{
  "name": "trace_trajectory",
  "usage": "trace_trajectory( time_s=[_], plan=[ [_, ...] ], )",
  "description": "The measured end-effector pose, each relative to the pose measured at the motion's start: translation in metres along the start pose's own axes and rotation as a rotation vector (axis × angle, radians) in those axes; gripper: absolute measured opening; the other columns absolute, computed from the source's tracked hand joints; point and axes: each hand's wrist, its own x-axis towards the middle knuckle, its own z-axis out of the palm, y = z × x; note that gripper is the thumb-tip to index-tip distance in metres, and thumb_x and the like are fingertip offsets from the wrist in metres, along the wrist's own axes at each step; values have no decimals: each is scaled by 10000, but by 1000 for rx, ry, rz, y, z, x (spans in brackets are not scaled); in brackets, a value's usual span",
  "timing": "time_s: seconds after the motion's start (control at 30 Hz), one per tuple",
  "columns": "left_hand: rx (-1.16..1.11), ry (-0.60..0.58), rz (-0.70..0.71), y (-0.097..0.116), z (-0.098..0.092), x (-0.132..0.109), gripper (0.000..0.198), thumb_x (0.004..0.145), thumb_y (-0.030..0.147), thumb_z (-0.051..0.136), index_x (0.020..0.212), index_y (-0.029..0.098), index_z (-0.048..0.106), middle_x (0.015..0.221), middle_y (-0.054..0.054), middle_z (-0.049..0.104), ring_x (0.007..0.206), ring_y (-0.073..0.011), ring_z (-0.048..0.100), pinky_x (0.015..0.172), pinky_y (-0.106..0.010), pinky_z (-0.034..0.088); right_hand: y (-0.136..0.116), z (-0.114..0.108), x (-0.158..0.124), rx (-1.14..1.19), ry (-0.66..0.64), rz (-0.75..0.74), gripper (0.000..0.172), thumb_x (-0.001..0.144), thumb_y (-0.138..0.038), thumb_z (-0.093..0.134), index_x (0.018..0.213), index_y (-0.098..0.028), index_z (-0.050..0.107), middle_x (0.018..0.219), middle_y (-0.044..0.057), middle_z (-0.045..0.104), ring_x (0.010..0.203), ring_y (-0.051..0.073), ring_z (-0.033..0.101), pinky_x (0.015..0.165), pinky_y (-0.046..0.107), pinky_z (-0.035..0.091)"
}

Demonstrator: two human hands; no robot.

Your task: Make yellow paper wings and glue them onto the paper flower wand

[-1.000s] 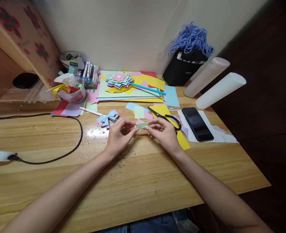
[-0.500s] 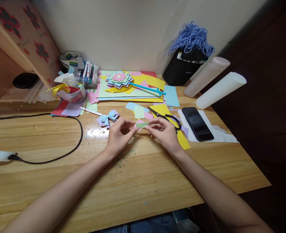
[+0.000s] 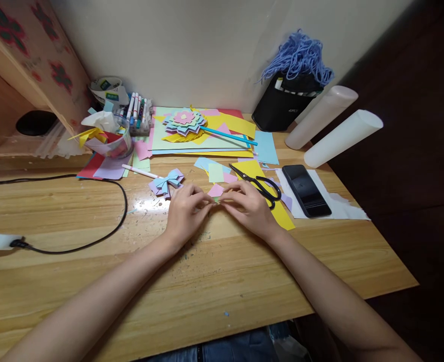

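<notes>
Between the fingertips of both hands is a small piece of green paper (image 3: 216,200), mostly hidden by the fingers. My left hand (image 3: 187,213) pinches its left end, and my right hand (image 3: 249,208) pinches the right end. Just beyond them lies a pink paper square (image 3: 215,190). Black-handled scissors (image 3: 255,183) rest on a yellow paper strip (image 3: 282,217), close to my right hand. Near my left hand sits a blue and purple paper bow shape (image 3: 168,182), with a white pen (image 3: 141,171) beside it. A pale green paper square (image 3: 216,173) lies farther back.
A layered paper flower (image 3: 184,123) on a blue stick lies on stacked coloured sheets. To the right are a phone (image 3: 306,191), two white rolls (image 3: 344,138) and a black pen case (image 3: 278,108). A scrap-filled plastic cup (image 3: 110,143) and black cable (image 3: 125,201) are at left.
The green paper has tilted or folded between my fingers, so much less of its face shows. My fingertips have moved slightly down and closer together.
</notes>
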Motion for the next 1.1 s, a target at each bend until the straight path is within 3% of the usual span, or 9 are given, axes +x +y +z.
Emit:
trace_trajectory(
  time_s=[0.17,0.33,0.83,1.1],
  plan=[
    [143,-75,68,-2,4,-4,155,801,355,625,775,229,712,746,-28,611,710,-166,520,669,-318,318,11,-3,2,-117,-167,-131,115,851,-195,548,822,-208,659,852,68,648,860,210,547,753,350,464],
    [180,-89,79,-2,6,-8,183,828,356,588,788,225,708,750,-32,622,690,-166,517,646,-314,306,14,-3,1,-92,-264,-132,136,873,-184,501,845,-195,633,850,61,648,867,203,567,751,339,452],
    [84,-127,-173,3,4,-3,191,791,328,616,672,180,640,732,-30,590,673,-161,519,588,-274,350,17,5,2,57,-168,252,98,802,-255,623,729,-191,612,806,21,601,806,169,547,710,286,415],
    [120,-137,-274,9,4,0,171,762,315,624,664,176,636,745,-25,596,712,-165,540,605,-274,372,13,10,2,50,-122,346,114,769,-222,651,679,-191,586,778,11,611,814,175,540,734,300,407]
  ],
)
